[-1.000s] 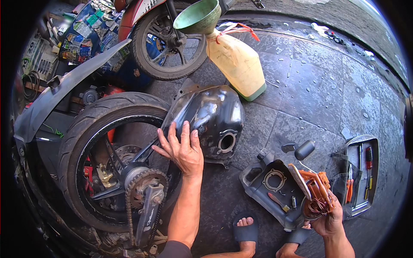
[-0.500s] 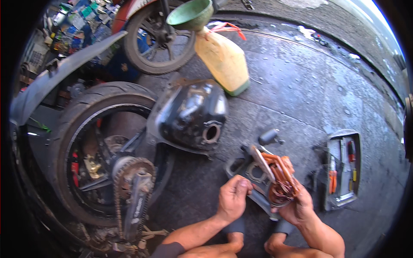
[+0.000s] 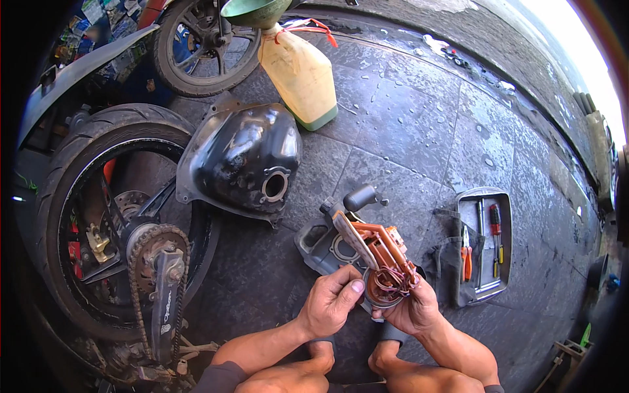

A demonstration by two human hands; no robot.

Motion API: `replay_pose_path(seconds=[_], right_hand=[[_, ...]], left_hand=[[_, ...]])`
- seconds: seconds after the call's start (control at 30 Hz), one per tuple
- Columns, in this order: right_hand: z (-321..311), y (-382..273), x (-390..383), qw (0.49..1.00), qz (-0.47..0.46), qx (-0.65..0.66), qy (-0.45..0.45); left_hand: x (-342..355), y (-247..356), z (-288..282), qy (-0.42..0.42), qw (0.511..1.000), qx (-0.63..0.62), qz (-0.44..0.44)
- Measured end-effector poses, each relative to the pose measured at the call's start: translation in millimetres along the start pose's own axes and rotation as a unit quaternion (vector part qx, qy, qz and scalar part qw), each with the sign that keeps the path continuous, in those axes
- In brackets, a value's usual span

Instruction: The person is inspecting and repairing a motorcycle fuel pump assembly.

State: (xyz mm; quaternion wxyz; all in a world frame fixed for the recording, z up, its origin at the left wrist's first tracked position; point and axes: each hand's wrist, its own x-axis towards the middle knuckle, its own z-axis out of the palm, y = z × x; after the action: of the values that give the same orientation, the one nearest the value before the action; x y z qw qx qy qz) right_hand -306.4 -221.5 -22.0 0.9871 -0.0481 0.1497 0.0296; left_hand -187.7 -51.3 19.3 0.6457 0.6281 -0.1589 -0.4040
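I have the pump in my right hand, thumb and fingers clamped on its lower right side, held above the tray and in front of my feet. Its long axis slants from upper left to lower right: the round base, with the wires bunched over it, points toward me, and the other end points away and to the left. The flat plate runs along its left side on much the same slant, and the float sits just past the far end. My left hand is just beside the base, fingers curled together and thumb against the forefinger; I cannot tell whether it pinches anything or touches the pump. The pump and my left hand block much of the tray, so only part of the ring in it shows. The tank lies up to the left, between the tray and the rear wheel, with the jug and its funnel behind it. To the right, the case holds pliers and a screwdriver, and its dark flap lies on the side toward the pump
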Motion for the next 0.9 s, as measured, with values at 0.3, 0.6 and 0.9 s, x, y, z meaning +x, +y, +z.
replay_pose_path(seconds=[0.3, 0.6, 0.9], right_hand=[[5.3, 0.6, -1.8, 0.999, -0.011, -0.037, 0.015], [5.8, 4.5, -6.0, 0.999, 0.017, 0.033, -0.002], [13.2, 2.7, -11.5, 0.996, 0.044, 0.083, -0.003]], left_hand=[[-5.0, 0.7, 10.2, 0.055, 0.989, 0.133, 0.042], [12.3, -20.0, -0.2, 0.085, 0.829, 0.314, 0.456], [8.1, -10.0, -14.9, 0.004, 0.768, 0.384, 0.513]])
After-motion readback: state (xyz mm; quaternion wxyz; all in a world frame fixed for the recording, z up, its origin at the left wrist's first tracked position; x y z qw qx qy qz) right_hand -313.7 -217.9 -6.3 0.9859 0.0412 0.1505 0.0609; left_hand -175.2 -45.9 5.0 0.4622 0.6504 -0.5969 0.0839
